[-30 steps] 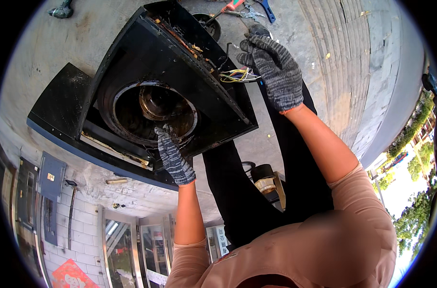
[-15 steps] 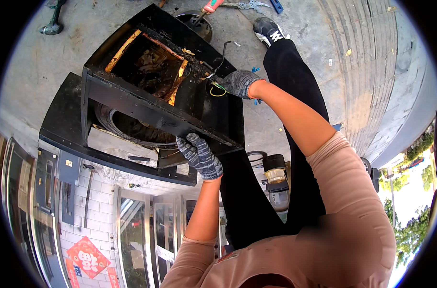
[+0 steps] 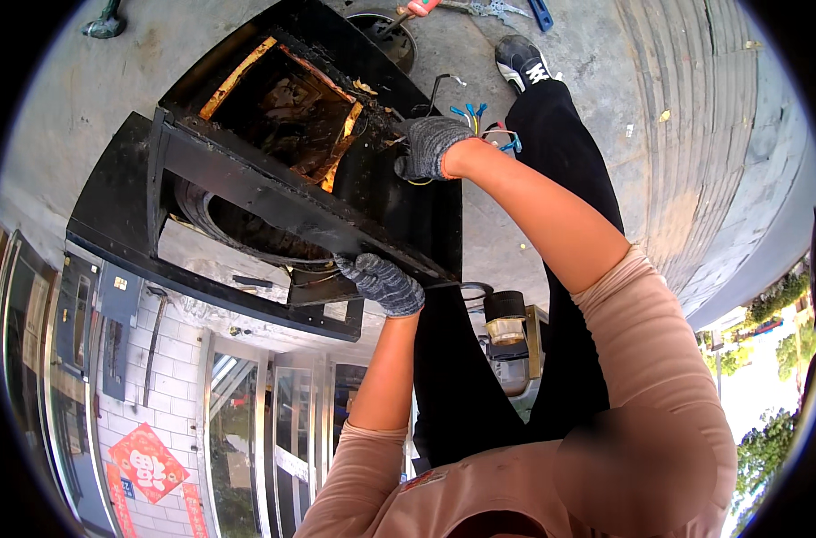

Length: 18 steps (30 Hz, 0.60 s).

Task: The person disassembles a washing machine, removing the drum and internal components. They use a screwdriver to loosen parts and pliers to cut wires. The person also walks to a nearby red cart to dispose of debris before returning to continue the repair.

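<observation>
Head view — wires (image 3: 470, 114) half-hidden.

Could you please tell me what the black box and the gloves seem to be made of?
Black box: probably painted sheet metal, dull, judging by its thin, flat panels. Gloves: apparently knitted yarn, matte, from their mottled grey, textile-like texture.

Daylight is brightening the concrete floor (image 3: 596, 54), while the black fan housing (image 3: 246, 184) is darkening inside. Sky (image 3: 755, 387) is glaring white; fisheye distortion is bowing the door frames (image 3: 262, 439).
</observation>
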Tool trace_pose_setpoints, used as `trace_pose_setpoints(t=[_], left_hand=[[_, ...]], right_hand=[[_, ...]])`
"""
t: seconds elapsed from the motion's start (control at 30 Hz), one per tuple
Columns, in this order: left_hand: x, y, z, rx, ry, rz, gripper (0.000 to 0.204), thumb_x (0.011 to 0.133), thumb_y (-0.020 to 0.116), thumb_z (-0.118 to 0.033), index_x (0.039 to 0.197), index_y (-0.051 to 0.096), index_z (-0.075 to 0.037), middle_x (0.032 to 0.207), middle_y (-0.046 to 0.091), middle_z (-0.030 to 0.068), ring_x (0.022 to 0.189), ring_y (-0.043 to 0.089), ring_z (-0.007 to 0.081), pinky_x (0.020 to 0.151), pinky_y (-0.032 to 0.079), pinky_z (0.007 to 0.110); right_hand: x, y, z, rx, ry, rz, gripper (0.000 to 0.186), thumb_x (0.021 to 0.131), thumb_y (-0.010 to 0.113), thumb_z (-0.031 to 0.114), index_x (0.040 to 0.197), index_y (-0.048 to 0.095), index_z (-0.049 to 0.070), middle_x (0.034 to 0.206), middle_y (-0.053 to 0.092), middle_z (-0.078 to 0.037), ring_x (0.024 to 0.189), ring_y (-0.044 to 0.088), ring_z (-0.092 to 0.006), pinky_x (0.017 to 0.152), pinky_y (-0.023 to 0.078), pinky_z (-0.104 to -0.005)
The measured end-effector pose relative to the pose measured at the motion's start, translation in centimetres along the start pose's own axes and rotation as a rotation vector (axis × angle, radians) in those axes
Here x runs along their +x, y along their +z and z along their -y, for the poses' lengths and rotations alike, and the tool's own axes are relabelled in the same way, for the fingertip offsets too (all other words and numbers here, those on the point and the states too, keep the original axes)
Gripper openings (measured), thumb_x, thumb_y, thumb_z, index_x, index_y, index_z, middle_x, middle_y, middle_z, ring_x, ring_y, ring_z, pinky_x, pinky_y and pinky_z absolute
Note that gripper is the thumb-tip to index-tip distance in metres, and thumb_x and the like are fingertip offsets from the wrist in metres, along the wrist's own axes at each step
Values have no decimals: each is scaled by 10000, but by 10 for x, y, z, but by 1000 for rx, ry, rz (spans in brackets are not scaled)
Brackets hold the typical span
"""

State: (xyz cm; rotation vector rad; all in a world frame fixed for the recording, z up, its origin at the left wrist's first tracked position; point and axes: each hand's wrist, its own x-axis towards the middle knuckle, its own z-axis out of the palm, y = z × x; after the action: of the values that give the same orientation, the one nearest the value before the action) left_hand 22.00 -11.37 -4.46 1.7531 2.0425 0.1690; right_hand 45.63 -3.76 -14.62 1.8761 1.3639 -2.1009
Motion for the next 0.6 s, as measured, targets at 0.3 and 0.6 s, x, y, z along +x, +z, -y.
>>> trace_pose_setpoints(t=[0.3, 0.6], left_hand=[[8, -1, -38, -265, -346, -49, 424, 998, 402, -90, 1409, 339, -9, 1300, 477, 108, 1005, 517, 161, 951, 431, 266], [7, 1, -33, -97, -168, -57, 414, 1022, 402, -180, 1377, 381, 31, 1318, 480, 176, 1095, 506, 228, 991, 413, 312]], right_hand=[[42, 0, -56, 172, 155, -105, 444, 786, 648, 416, 948, 705, 6, 997, 671, -217, 947, 644, -370, 823, 505, -423], [63, -30, -45, -535, -127, 13, 215, 802, 586, 140, 911, 710, 1, 946, 685, -204, 914, 665, -352, 789, 526, -436]])
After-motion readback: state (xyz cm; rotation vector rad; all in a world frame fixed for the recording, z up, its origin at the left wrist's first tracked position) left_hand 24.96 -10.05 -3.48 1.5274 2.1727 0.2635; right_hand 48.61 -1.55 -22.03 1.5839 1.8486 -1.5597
